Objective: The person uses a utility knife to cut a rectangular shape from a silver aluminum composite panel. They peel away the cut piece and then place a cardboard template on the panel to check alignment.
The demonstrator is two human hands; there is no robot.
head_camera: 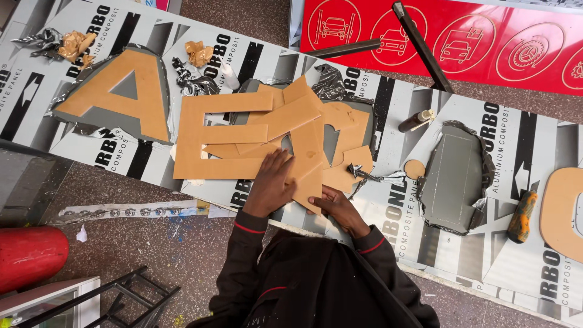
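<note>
Brown cut-out letter pieces [303, 136] lie in an overlapping pile on the printed panel [388, 225], just right of a whole letter E [209, 136]. Left hand [271, 182] rests flat, fingers spread, on the pile's lower edge. Right hand [337, 206] pinches the bottom corner of one piece. Orange-handled knife [522, 215] lies well apart, right.

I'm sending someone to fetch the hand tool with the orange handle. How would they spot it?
Start at the long printed panel on the floor and follow it to its right end. Beside the grey folded metal piece lies the orange-handled tool, before the curved brown cutout. It alone has a grimy orange grip.
</note>
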